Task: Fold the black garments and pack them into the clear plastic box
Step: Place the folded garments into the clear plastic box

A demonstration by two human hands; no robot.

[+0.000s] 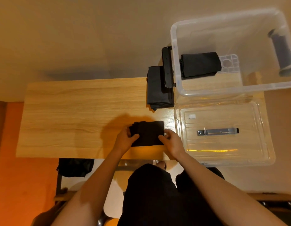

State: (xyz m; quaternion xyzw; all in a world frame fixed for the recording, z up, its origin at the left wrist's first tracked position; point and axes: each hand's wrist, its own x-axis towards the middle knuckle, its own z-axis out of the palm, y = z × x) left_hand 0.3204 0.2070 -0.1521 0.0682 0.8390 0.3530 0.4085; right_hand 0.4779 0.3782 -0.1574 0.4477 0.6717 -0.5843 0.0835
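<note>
Your L hand & R hand: fingers clamped on folded garment, table front edge; box far-right corner, R nearer.

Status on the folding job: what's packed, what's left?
Done: one folded garment lies in the clear box. A second folded garment lies on the table beside it, unpacked. In hand: the left hand and right hand grip a third garment, partly folded. Left: finish that fold and pack both.
</note>
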